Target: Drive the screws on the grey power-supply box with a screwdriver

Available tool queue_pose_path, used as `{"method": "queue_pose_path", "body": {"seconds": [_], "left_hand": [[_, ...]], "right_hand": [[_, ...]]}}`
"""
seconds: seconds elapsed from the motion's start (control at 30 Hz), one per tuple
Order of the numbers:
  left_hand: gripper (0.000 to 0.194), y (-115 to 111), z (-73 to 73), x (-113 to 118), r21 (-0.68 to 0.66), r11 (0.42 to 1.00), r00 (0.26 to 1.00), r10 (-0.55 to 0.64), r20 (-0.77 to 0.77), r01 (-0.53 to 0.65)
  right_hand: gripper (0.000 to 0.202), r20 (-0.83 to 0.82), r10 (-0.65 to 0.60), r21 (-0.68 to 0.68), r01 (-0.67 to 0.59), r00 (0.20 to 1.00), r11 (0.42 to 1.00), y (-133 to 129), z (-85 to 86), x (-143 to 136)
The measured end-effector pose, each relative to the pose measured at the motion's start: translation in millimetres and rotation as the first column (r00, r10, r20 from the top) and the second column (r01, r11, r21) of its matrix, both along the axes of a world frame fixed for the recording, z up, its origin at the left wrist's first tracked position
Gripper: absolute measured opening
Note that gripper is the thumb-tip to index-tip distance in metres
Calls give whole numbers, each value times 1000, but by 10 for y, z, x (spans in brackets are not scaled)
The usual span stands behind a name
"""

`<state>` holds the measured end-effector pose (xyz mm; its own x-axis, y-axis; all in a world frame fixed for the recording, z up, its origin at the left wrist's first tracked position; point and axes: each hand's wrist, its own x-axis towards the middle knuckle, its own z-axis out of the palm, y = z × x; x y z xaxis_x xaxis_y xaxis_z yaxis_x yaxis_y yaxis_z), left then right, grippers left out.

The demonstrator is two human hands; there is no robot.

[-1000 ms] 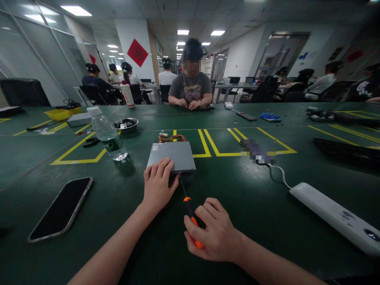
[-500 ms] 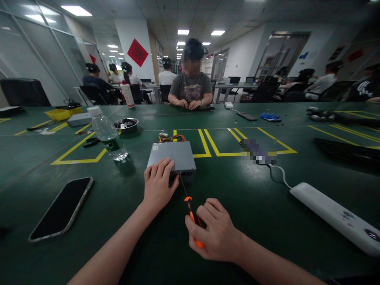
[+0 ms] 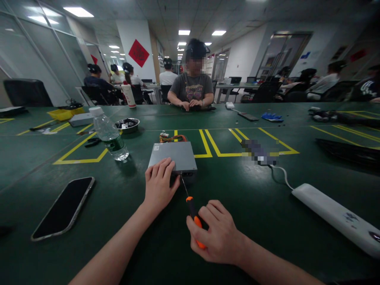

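A grey metal computer power supply [image 3: 178, 154] lies on the green table, its coloured wires [image 3: 173, 137] bunched behind it. My left hand [image 3: 160, 182] grips its near left corner, fingers on the top and thumb at the front face. In my right hand [image 3: 215, 233] is an orange and black screwdriver [image 3: 190, 206], held by the handle with the fingers closed round it. Its shaft slants up to the front face of the power supply, beside the socket. The tip meets the upper edge of that face; the screw itself is too small to make out.
Left are a phone [image 3: 63, 208], a water bottle [image 3: 111, 136] and a metal bowl [image 3: 127, 125] of dark parts. To the right lie a white power strip-like bar [image 3: 332, 215] and its cable. Across the table sits a person [image 3: 191, 87]; yellow tape [image 3: 219, 146] marks the surface.
The screwdriver handle has turned in my right hand, showing a different side of its orange and black grip. My left hand and the power supply keep their places; the view shifts slightly.
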<state>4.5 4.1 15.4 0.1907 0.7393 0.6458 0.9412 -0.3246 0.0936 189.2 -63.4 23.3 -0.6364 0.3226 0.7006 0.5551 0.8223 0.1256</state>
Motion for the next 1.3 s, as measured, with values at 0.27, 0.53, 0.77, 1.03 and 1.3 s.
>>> {"method": "queue_pose_path", "body": {"seconds": [0.27, 0.53, 0.77, 1.03, 1.3], "left_hand": [[36, 7, -4, -5, 15, 1000, 1000, -6, 9, 6], [35, 1, 1, 1, 15, 1000, 1000, 4, -1, -4], [36, 9, 2, -7, 14, 1000, 1000, 1, -6, -1], [35, -2, 7, 4, 13, 1000, 1000, -3, 12, 2], [34, -13, 34, 7, 1, 1000, 1000, 0, 14, 0]], "right_hand": [[23, -30, -44, -18, 44, 999, 999, 9, -2, -8], [15, 38, -37, 12, 36, 999, 999, -17, -2, -3], [24, -12, -53, -56, 52, 999, 997, -14, 10, -21], [15, 52, -42, -13, 43, 998, 999, -32, -46, -52], [22, -10, -73, -60, 73, 997, 996, -66, 9, -80]]}}
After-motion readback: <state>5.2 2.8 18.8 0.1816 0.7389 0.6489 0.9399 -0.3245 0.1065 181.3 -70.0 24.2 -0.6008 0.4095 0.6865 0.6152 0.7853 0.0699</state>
